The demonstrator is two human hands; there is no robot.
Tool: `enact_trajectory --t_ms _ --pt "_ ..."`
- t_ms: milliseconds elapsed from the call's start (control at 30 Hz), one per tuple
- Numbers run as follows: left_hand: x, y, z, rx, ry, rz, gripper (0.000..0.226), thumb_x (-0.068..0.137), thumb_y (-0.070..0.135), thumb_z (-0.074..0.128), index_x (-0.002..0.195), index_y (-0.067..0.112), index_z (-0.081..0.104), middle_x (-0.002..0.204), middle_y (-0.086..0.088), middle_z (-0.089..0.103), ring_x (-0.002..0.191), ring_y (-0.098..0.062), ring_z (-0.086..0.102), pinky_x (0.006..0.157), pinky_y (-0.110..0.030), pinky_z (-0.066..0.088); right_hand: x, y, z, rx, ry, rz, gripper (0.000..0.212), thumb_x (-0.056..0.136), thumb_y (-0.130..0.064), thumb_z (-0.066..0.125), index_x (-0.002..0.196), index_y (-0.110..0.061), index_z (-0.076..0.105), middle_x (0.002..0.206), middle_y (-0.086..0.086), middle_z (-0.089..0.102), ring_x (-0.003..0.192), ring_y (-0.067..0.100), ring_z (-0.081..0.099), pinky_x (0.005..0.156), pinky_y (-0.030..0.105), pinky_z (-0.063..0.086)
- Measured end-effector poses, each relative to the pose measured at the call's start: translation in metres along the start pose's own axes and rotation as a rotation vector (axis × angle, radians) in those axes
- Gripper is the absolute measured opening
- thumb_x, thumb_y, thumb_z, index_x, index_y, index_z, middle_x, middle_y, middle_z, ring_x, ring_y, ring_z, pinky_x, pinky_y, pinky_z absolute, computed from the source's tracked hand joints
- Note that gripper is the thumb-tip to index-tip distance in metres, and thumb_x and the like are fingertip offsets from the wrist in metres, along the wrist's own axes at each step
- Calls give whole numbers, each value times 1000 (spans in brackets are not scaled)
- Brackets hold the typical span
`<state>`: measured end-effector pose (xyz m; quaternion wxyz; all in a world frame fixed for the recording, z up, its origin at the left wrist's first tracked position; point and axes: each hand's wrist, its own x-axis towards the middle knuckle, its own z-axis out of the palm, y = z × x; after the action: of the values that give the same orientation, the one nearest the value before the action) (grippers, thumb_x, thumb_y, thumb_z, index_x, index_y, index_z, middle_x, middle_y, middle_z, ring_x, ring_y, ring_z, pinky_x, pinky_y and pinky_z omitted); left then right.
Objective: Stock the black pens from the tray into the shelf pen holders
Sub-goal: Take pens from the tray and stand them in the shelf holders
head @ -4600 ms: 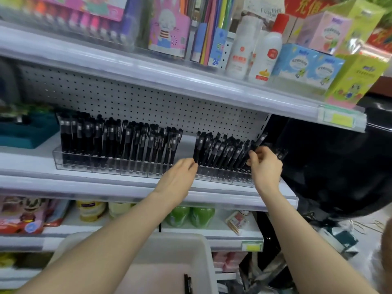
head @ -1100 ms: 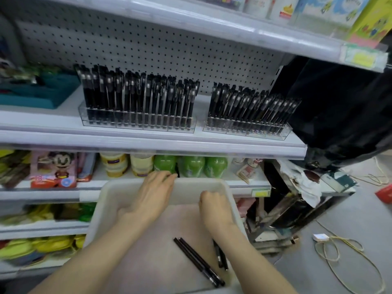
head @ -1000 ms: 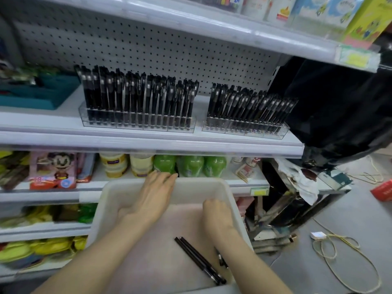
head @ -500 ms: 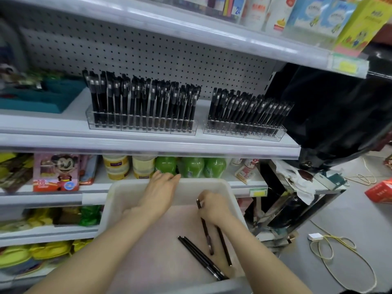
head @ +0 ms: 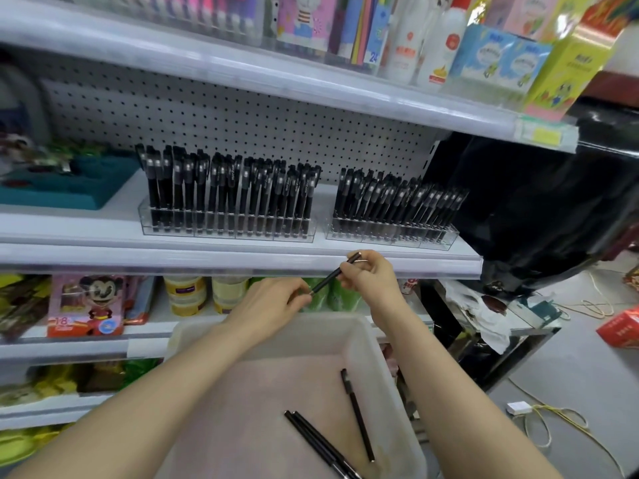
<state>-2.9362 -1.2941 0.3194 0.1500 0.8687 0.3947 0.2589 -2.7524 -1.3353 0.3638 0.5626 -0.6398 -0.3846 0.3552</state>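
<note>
A black pen (head: 332, 276) is held between both hands just below the shelf edge. My right hand (head: 371, 275) pinches its upper end and my left hand (head: 276, 302) pinches its lower tip. Under my arms is a white tray (head: 345, 326) with three black pens lying in it, a pair (head: 320, 444) and a single one (head: 358, 414). On the shelf stand two clear pen holders, the left holder (head: 228, 233) and the right holder (head: 392, 236), both packed with upright black pens.
A teal tray (head: 69, 191) sits at the shelf's left. The shelf's front rail (head: 207, 259) runs just above my hands. Bottles and packets fill the shelf below. A black bag (head: 539, 209) hangs at the right, cables lie on the floor.
My right hand has lifted one pen out of the tray up to shelf-edge height. My left hand left the tray rim and took hold of the pen's lower tip. The view tilted up.
</note>
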Motion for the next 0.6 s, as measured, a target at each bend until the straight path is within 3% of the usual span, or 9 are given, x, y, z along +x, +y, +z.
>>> enact_trajectory --t_ms 133,233,333,500,600 --pt "7 1 -8 19 2 0 14 95 33 57 101 23 66 99 7 68 93 -17 61 77 -32 45 3 -1 -3 4 17 -36 20 89 2 63 105 -7 56 77 9 63 62 14 65 64 23 55" --pt "13 -2 -14 85 20 66 14 96 30 56 102 19 63 99 3 63 95 -20 56 81 -33 44 7 6 -9 -540 48 -370 15 88 -10 66 99 -20 67 97 -1 62 88 14 58 81 32 50" --pt "23 0 -22 200 38 120 18 98 32 51 106 19 61 102 1 60 99 -21 53 83 -34 44 10 7 -7 -939 10 -685 7 86 -25 70 91 -28 75 99 -7 63 97 15 47 82 34 35" --pt "48 13 -41 238 76 192 20 98 31 51 110 20 63 106 2 58 103 -20 53 86 -32 44 15 -2 -8 -968 -55 -716 13 90 -23 66 99 -18 74 92 -1 67 90 21 50 75 32 39" --pt "63 30 -50 111 207 127 40 96 25 56 135 19 49 129 0 52 118 -17 49 97 -29 40 24 -14 -14 -883 19 -693 11 92 -22 64 99 -16 70 90 -1 65 85 18 54 70 29 35"
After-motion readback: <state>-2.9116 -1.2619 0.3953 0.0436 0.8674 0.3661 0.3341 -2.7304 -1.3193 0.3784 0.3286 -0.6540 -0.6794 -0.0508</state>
